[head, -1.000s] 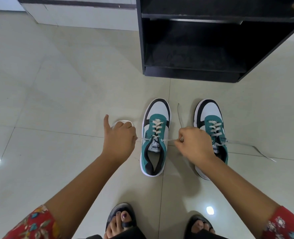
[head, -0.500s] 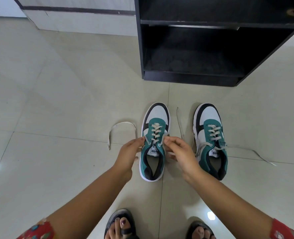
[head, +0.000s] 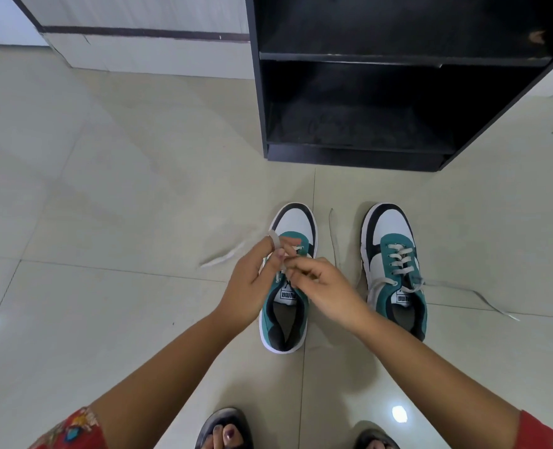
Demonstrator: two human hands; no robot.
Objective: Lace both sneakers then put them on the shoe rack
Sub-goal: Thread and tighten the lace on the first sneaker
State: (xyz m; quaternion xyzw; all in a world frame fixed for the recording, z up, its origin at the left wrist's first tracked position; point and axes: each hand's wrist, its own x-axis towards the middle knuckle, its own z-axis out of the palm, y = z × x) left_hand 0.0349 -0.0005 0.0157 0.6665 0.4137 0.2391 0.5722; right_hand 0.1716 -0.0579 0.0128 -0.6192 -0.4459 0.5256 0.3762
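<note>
Both hands (head: 288,280) together pinching left sneaker (head: 286,306) lace (head: 276,246), black shoe rack (head: 382,150) shelves bare

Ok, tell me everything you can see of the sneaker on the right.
The right sneaker stands upright on the tiled floor, toe toward the black shoe rack. It has a white toe with black trim, a teal suede-looking upper, a white sole and a white tongue label. Its grey-white laces are threaded but untied; loose ends trail on the floor to both sides. Neither hand touches it, though the right forearm covers its heel.
</note>
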